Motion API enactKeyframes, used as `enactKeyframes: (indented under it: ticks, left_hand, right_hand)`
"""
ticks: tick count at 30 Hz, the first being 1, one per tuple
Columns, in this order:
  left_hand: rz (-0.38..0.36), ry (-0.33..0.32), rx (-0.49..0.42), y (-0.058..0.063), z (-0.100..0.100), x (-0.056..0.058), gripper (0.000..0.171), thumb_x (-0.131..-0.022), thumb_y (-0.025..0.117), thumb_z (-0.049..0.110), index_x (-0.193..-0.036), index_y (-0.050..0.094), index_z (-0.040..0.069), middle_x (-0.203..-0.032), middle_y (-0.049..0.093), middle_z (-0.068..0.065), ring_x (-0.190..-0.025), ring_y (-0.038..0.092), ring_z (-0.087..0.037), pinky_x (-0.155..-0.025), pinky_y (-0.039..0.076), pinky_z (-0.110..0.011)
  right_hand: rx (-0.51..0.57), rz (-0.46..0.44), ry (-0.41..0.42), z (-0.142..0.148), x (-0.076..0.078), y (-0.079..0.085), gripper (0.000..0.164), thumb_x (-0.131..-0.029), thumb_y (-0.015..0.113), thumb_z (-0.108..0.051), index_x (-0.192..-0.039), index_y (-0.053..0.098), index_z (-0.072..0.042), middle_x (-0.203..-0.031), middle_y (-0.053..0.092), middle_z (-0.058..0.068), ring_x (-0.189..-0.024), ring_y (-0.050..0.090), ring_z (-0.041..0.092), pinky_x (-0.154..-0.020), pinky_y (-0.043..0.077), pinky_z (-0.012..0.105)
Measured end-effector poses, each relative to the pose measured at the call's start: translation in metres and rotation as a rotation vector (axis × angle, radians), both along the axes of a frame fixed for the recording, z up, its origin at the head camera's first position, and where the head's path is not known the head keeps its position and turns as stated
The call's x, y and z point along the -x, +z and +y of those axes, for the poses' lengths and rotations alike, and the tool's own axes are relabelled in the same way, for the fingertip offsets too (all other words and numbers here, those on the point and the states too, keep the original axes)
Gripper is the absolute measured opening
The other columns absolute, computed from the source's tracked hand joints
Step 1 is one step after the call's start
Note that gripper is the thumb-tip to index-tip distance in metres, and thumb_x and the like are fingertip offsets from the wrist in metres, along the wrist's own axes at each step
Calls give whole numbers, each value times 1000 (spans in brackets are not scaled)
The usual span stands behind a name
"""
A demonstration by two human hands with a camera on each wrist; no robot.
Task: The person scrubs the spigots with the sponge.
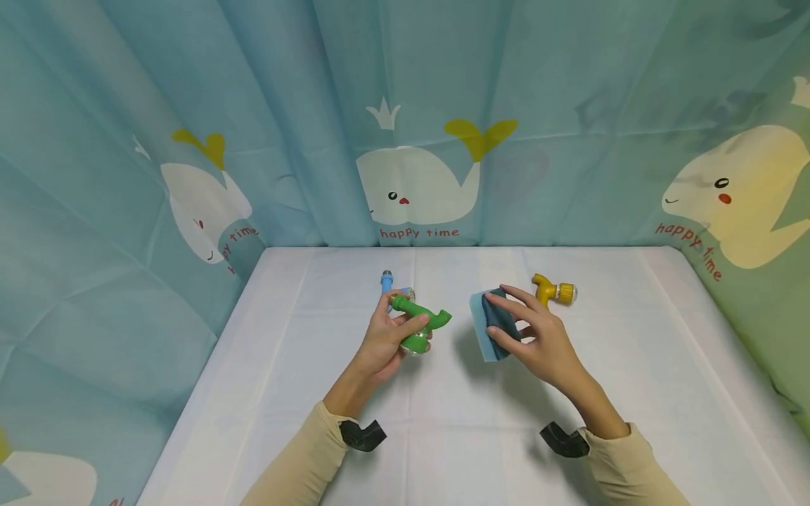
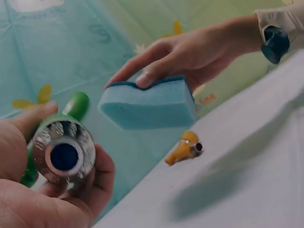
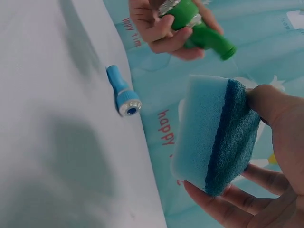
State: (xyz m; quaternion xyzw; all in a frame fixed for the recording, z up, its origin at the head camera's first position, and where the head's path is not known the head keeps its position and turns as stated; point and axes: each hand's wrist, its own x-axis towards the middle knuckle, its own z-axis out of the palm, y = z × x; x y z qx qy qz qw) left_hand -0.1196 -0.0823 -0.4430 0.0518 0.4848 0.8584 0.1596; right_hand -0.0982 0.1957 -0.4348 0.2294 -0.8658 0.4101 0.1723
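In the head view my left hand [image 1: 380,343] grips a green plastic tap [image 1: 408,306], its curved spout pointing right. The left wrist view looks onto the tap's silvery round end [image 2: 85,149], which has a dark hole in its middle. My right hand [image 1: 544,341] holds a sponge [image 1: 501,325] by its edges, thumb on one side and fingers on the other. Light blue foam forms one face of the sponge [image 3: 199,128], and a dark blue scouring layer the other. Both are held above the table, with a gap between tap and sponge.
A blue tap [image 1: 387,280] lies on the white table [image 1: 443,450] behind my left hand, partly hidden by it. Beyond my right hand lies a yellow tap [image 1: 545,289]. Blue-green curtains [image 1: 557,84] with whale prints hang around the table's back and sides.
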Motion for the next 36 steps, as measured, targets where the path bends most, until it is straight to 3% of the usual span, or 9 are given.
enactKeyframes:
  ticks: [6,11,15,18,22,26,29,31,36]
  left_hand:
    - [-18,-60,81,-1,1,0,24,-111,46,23,-125,29,15,-130,61,-33,-81,73,-25,-68,62,-39]
    - [-52,-63,84,1,-1,0,45,-111,24,49,-142,30,18,-140,55,-33,-98,71,-32,-74,60,-40]
    - [-89,-41,116,0,-2,-1,47,-113,24,47,-149,31,18,-141,59,-26,-118,65,-37,-66,58,-33]
    - [-137,-36,126,-1,-2,-1,54,-112,29,49,-150,30,11,-143,59,-21,-131,56,-40,-65,58,-32]
    - [-218,-30,75,-3,-3,-1,61,-111,32,51,-143,35,-1,-147,56,-20,-141,45,-44,-70,60,-39]
    - [-263,-84,67,-5,-6,-1,63,-108,32,57,-147,30,7,-147,52,-27,-123,61,-44,-73,61,-42]
    - [-273,-149,91,-5,-6,-2,67,-106,26,64,-155,18,19,-147,45,-35,-102,69,-35,-74,60,-38]
    - [-278,-178,93,-4,-7,-2,64,-106,23,65,-156,14,25,-147,40,-37,-92,67,-28,-72,59,-35]
    - [-280,-211,46,-3,-6,-1,52,-107,24,64,-144,21,27,-145,33,-36,-84,62,-27,-71,55,-36]
  right_hand:
    - [5,4,-3,-1,0,2,56,-84,84,-8,-137,67,-13,-146,55,17,-102,70,33,-64,61,32]
    - [1,-5,-1,-1,0,0,56,-84,84,-8,-137,67,-12,-146,54,18,-100,70,32,-64,62,33]
    - [2,-10,-1,0,-1,-1,56,-84,84,-8,-137,67,-13,-146,54,19,-99,71,32,-64,62,34]
    - [2,-11,2,0,-1,-2,56,-84,84,-8,-137,67,-12,-146,54,19,-97,71,32,-64,62,34]
    - [0,-13,2,0,-1,-4,56,-85,84,-8,-137,67,-13,-146,55,20,-96,72,31,-64,62,33]
    - [-1,-17,-5,1,-2,-4,56,-84,84,-8,-137,67,-12,-146,55,20,-94,72,31,-64,62,34]
    - [-1,-21,-6,2,-3,-4,56,-84,84,-8,-137,67,-12,-146,54,20,-94,72,31,-64,62,34]
    - [0,-21,-6,2,-3,-4,56,-85,84,-8,-137,66,-12,-146,54,20,-92,72,30,-64,62,34]
    - [-2,-15,-8,3,-2,-6,56,-85,84,-8,-138,66,-14,-146,54,19,-83,73,25,-63,61,32]
